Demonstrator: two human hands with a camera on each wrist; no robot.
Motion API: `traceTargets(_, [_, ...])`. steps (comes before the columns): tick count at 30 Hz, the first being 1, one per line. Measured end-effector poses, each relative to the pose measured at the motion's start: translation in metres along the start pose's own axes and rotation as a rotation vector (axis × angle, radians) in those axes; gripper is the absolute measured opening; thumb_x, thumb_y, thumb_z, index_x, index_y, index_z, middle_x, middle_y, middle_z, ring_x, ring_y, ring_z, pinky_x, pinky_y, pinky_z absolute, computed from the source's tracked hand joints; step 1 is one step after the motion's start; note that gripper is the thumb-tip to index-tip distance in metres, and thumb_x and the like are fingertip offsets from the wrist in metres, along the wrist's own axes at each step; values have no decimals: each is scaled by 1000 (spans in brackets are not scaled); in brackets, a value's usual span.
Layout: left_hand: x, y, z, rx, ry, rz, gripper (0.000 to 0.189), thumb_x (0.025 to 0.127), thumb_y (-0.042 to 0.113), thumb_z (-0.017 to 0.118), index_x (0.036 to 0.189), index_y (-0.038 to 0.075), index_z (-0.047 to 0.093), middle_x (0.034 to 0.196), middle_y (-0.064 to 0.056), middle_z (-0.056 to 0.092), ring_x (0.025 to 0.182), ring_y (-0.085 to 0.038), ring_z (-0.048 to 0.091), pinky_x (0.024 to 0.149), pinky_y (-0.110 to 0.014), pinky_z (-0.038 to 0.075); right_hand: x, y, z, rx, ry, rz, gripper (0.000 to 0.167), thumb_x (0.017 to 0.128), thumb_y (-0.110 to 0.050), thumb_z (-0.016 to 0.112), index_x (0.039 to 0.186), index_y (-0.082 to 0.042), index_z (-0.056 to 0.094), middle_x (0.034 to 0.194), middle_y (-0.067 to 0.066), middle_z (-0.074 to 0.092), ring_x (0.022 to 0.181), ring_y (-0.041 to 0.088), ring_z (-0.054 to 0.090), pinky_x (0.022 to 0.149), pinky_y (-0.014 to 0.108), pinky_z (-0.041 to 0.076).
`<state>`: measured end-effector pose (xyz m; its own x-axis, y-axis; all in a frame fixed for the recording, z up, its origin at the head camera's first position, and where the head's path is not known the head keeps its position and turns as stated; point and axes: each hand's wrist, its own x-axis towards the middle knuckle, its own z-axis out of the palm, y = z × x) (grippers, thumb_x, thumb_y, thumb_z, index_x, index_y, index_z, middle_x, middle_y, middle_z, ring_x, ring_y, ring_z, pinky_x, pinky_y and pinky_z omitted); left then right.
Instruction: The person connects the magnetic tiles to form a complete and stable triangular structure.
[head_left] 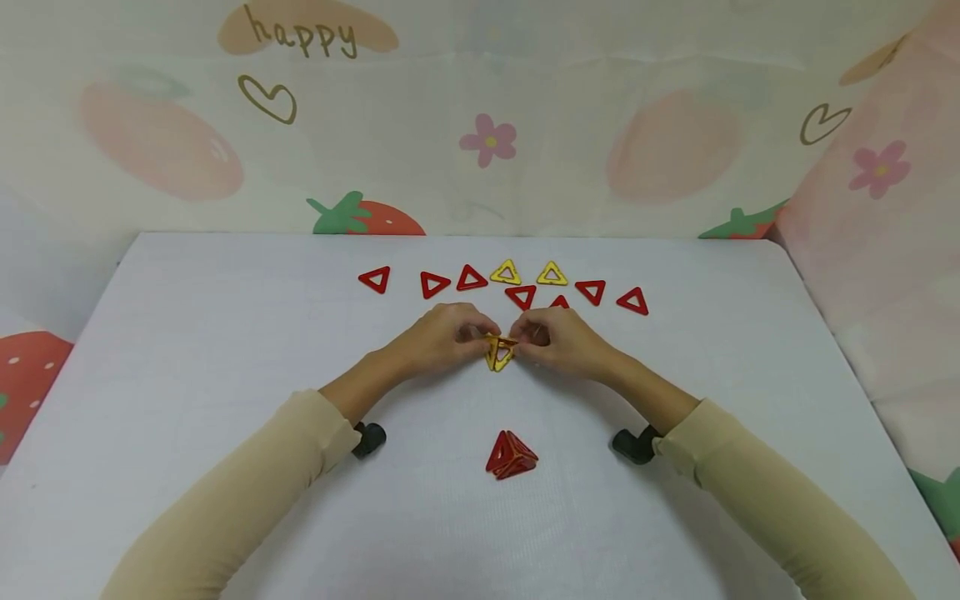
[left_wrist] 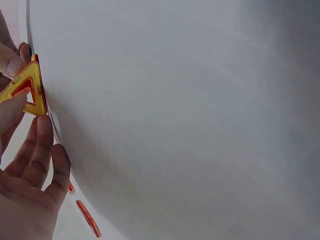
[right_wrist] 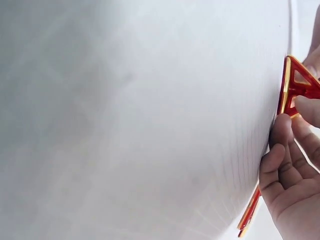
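Both hands meet at a small cluster of triangular magnetic tiles (head_left: 500, 352) in the middle of the table. The left hand (head_left: 447, 340) holds its left side; in the left wrist view the thumb lies on a yellow triangular tile (left_wrist: 36, 106), with other fingers behind it. From the other side the right hand (head_left: 564, 343) pinches the cluster, its thumb against a red triangular tile (right_wrist: 298, 76) in the right wrist view. Yellow and red tiles stand at angles to each other there. Nearer the person sits a red pyramid (head_left: 512, 456) of such tiles.
Beyond the hands lie several loose red triangular tiles (head_left: 374, 280) and two yellow ones (head_left: 552, 267), in an uneven row on the white table (head_left: 225, 350). One red tile is partly hidden behind the right hand. A patterned cloth (head_left: 570, 100) hangs along the table's back edge.
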<state>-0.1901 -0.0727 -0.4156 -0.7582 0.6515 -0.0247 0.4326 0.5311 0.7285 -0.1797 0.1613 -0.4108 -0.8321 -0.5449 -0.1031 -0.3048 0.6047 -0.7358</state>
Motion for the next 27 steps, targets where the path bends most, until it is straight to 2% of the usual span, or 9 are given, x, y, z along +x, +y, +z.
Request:
traceTargets(12, [-2, -2, -1, 29, -3, -9, 20, 91, 14, 73, 111, 10, 73, 100, 2, 68, 87, -15, 56, 76, -27, 48, 0, 0, -1, 14, -9, -5, 24, 88, -7, 74, 111, -5, 70, 97, 3, 70, 75, 17, 60, 70, 27, 51])
traceTargets(23, [-4, -1, -1, 26, -4, -6, 16, 90, 16, 75, 105, 11, 73, 95, 3, 67, 80, -15, 55, 71, -27, 48, -2, 0, -4, 22, -30, -10, 28, 89, -6, 73, 116, -4, 69, 103, 5, 72, 80, 17, 63, 76, 30, 52])
traceTargets(27, [-4, -2, 0, 13, -11, -15, 15, 90, 17, 75, 103, 12, 72, 94, 3, 67, 78, -15, 55, 70, -27, 48, -5, 2, -9, -5, -11, 5, 29, 89, -9, 74, 117, -6, 69, 103, 3, 72, 82, 17, 63, 76, 31, 52])
